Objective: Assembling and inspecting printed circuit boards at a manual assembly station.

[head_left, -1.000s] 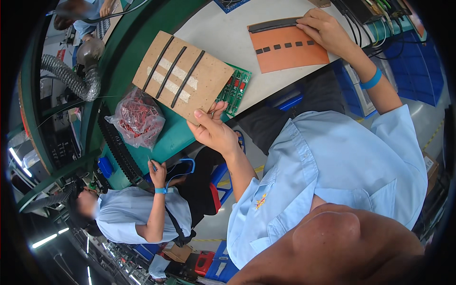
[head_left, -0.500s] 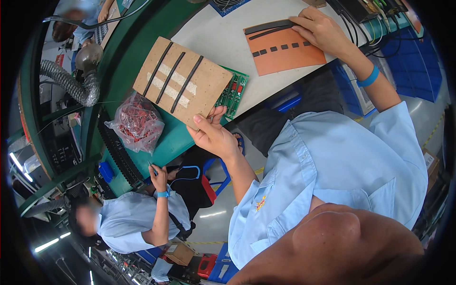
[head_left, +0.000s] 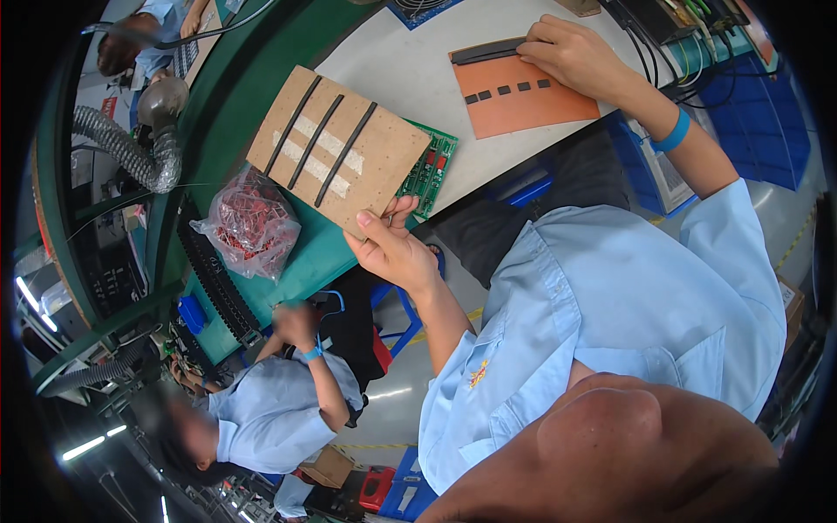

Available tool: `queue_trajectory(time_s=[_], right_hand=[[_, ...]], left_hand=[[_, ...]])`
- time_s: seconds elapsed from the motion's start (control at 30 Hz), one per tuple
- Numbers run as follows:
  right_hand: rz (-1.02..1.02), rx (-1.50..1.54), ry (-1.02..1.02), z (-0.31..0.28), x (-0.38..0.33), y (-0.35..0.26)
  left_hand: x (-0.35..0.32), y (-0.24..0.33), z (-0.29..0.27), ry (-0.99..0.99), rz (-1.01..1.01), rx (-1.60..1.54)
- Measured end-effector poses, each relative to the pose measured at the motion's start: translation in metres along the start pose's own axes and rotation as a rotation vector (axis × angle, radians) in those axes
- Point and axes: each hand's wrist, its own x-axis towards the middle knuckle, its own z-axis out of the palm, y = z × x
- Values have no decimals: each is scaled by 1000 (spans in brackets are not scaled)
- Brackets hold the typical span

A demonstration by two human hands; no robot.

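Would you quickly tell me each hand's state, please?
Left hand: closed, holding the brown board.
Right hand: at the dark strip on the orange sheet; grip unclear.

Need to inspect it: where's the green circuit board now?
In the head view's upper middle, the green circuit board shows right of, partly behind, the brown panel.

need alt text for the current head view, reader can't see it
A person's left hand holds a brown board with three black strips, a green circuit board partly hidden behind it. The right hand is at a dark strip along the far edge of an orange sheet on a pale table.
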Motion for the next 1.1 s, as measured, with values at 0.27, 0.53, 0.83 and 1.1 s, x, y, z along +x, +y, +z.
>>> queue_trajectory(time_s=[0.27,0.53,0.83,1.1], right_hand=[[76,366,-33,17,25,3],[40,364,-41,28,32,12],[84,510,-67,24,66,-3],[114,541,-357,24,91,-2]], left_hand=[[-2,-7,0,54,-16,-13],[-5,-7,4,174,-22,-12],[-6,-6,-5,41,-11,-78],[-11,7,-3,2,-30,-73]])
